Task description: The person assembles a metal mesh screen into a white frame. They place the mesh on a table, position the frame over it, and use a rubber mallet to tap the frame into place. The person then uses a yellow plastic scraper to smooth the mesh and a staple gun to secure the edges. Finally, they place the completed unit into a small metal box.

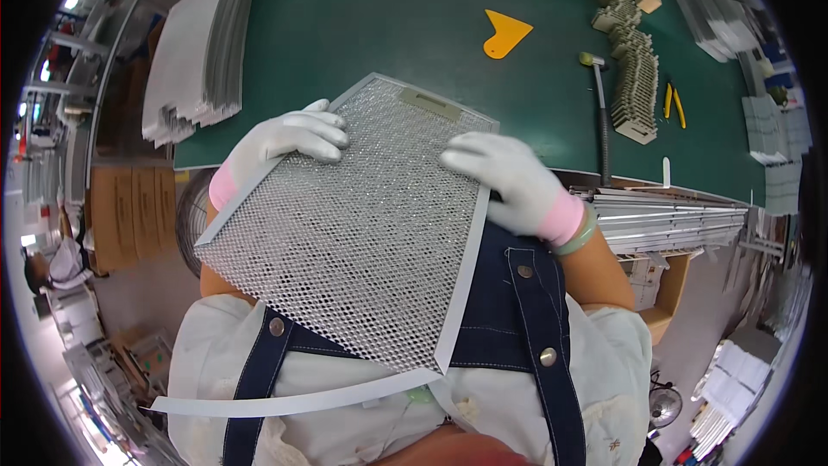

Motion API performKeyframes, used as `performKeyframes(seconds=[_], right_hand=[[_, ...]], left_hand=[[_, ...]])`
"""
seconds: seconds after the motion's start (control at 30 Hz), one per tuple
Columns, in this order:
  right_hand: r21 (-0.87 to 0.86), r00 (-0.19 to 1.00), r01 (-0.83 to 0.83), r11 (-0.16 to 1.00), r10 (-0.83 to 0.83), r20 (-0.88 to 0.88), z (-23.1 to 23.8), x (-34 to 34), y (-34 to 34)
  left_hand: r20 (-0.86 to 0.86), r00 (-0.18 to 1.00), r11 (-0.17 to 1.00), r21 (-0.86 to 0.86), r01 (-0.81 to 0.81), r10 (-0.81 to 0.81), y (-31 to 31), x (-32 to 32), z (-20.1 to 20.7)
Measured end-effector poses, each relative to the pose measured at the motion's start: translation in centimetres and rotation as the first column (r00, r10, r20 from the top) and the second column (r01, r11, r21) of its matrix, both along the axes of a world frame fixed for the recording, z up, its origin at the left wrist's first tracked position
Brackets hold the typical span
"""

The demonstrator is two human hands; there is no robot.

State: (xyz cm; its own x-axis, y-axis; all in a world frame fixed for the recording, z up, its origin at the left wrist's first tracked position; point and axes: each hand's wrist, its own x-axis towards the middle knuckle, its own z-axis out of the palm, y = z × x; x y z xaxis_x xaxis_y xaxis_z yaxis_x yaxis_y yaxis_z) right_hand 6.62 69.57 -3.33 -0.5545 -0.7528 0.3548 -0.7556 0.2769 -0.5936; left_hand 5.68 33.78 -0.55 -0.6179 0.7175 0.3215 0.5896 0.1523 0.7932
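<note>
A silver metal mesh filter panel [354, 216] tilts up in front of my chest, its far end over the green table. Light metal edging frames its far end and both sides. At the near end a loose metal strip [297, 401] sticks out leftward from the right corner, apart from the mesh. A small tan plate [429, 104] lies at the panel's far edge. My white-gloved left hand [297, 138] holds the left side, fingers over the mesh. My right hand [509, 179], slightly blurred, is closed over the right side, fingertips on the mesh.
On the green table [371, 17] lie a yellow scraper [506, 34], a hammer [599, 112], yellow-handled pliers [674, 105] and a row of stacked tan pieces [636, 95]. Flat panels [198, 52] stand stacked at left. Metal strips [664, 220] lie below the table's right edge.
</note>
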Motion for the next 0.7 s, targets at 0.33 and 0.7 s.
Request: performKeyframes(seconds=[0.33, 0.7], right_hand=[[0.194, 0.93, 0.366, 0.91, -0.355, -0.092, -7.5, -3.8, 1.8], [0.07, 0.896, 0.434, 0.898, -0.422, -0.142, -9.5, -4.0, 1.5]], left_hand=[[0.077, 0.996, 0.998, -0.041, 0.052, -0.048, 0.5, -0.7, 1.3], [0.176, 0.96, 0.856, -0.508, -0.101, 0.218, 6.7, -11.6, -0.5]])
